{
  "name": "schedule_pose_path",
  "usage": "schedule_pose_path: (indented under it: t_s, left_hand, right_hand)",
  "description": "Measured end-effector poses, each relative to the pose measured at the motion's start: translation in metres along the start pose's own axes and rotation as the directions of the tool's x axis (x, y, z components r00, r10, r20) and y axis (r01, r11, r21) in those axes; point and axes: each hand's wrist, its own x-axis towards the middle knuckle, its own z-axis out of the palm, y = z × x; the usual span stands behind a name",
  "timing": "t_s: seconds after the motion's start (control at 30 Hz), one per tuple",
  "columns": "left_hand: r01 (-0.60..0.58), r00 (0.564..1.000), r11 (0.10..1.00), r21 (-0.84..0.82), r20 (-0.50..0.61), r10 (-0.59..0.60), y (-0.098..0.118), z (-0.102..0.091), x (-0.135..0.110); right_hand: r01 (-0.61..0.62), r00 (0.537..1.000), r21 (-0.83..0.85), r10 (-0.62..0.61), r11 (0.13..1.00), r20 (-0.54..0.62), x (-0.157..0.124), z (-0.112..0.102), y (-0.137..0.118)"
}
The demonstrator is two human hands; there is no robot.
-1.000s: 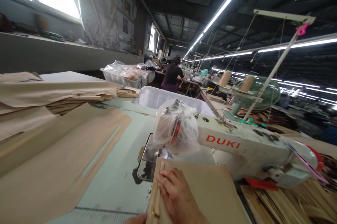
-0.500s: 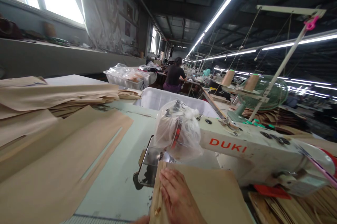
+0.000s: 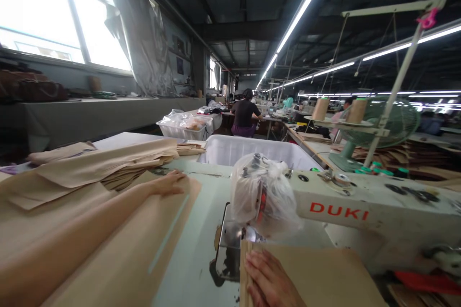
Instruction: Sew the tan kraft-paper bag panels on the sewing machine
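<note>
My left arm stretches out over a large tan sheet (image 3: 129, 235) with a long narrow slit. At the sheet's far end my left hand (image 3: 171, 183) lies with its fingers extended, touching the surface. My right hand (image 3: 270, 276) rests flat, fingers stretched, on a tan panel (image 3: 324, 268) with a folded, layered strip along its left edge. The strip's far end reaches the needle area of a sewing machine (image 3: 338, 211) marked DUKI. A clear plastic bag (image 3: 264, 191) wraps the machine's head and partly hides it.
Stacked tan pieces (image 3: 126, 165) lie at the left, beyond my arm. Behind the machine stands a white plastic bin (image 3: 252, 148). Thread cones (image 3: 320, 108) and a green fan (image 3: 389, 122) stand at the right. A person (image 3: 246, 115) sits farther back.
My left hand has moved from the lower edge beside the folded strip to the far end of the slit sheet. My right hand stays on the panel. The view has shifted left.
</note>
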Motion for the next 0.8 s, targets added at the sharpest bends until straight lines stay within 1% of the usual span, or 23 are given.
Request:
schedule_pose_path:
  t_s: [0.07,0.1,0.17,0.23,0.33,0.4,0.43,0.47,0.5,0.57,0.6,0.67,0.7,0.73,0.77,0.8]
  left_hand:
    - [0.067,0.998,0.996,-0.059,0.022,-0.066,-0.01,0.016,-0.001]
    - [0.102,0.995,0.99,-0.095,0.025,-0.1,-0.012,0.025,-0.006]
    - [0.157,0.988,0.969,-0.189,0.029,-0.154,-0.007,0.042,-0.024]
    - [0.194,0.981,0.931,-0.308,0.064,-0.183,0.013,0.059,-0.049]
    - [0.215,0.975,0.845,-0.49,0.152,-0.161,0.062,0.085,-0.086]
    - [0.208,0.977,0.773,-0.599,0.169,-0.132,0.096,0.105,-0.104]
    - [0.19,0.981,0.805,-0.562,0.145,-0.131,0.11,0.116,-0.11]
    - [0.156,0.987,0.859,-0.487,0.097,-0.125,0.121,0.126,-0.115]
    - [0.134,0.991,0.889,-0.439,0.086,-0.107,0.129,0.137,-0.12]
    - [0.059,0.995,0.962,-0.266,0.09,-0.036,0.139,0.154,-0.13]
    - [0.019,0.992,0.986,-0.168,0.122,0.001,0.142,0.16,-0.135]
    - [-0.07,0.974,0.997,0.037,0.217,0.061,0.148,0.168,-0.144]
    - [-0.105,0.962,0.989,0.106,0.261,0.074,0.151,0.17,-0.148]
    - [-0.127,0.954,0.982,0.139,0.287,0.082,0.153,0.172,-0.15]
    - [-0.144,0.951,0.977,0.158,0.293,0.093,0.155,0.174,-0.15]
    - [-0.157,0.958,0.971,0.179,0.267,0.106,0.155,0.176,-0.148]
  right_hand:
    - [-0.028,1.0,0.018,0.027,0.999,0.004,0.002,-0.004,-0.003]
    - [-0.052,0.999,0.03,0.052,0.998,0.015,0.003,-0.007,-0.006]
    - [-0.115,0.992,0.057,0.112,0.992,0.059,0.006,-0.014,-0.012]
    - [-0.19,0.977,0.086,0.179,0.978,0.119,0.009,-0.02,-0.019]
    - [-0.293,0.941,0.13,0.261,0.947,0.217,0.011,-0.026,-0.026]
    - [-0.33,0.92,0.156,0.28,0.931,0.275,0.012,-0.029,-0.028]
    - [-0.345,0.91,0.165,0.286,0.924,0.301,0.013,-0.03,-0.028]
    - [-0.354,0.901,0.174,0.286,0.919,0.325,0.014,-0.033,-0.029]
    - [-0.356,0.895,0.185,0.278,0.916,0.348,0.015,-0.036,-0.029]
    - [-0.346,0.888,0.214,0.245,0.913,0.39,0.018,-0.043,-0.029]
    - [-0.336,0.887,0.232,0.224,0.913,0.405,0.019,-0.047,-0.029]
    - [-0.321,0.887,0.263,0.192,0.91,0.419,0.022,-0.053,-0.029]
    - [-0.321,0.888,0.273,0.188,0.907,0.419,0.023,-0.056,-0.03]
    - [-0.321,0.89,0.281,0.187,0.904,0.416,0.023,-0.058,-0.031]
    - [-0.32,0.892,0.288,0.184,0.903,0.414,0.024,-0.059,-0.031]
    - [-0.315,0.893,0.293,0.177,0.903,0.414,0.025,-0.06,-0.032]
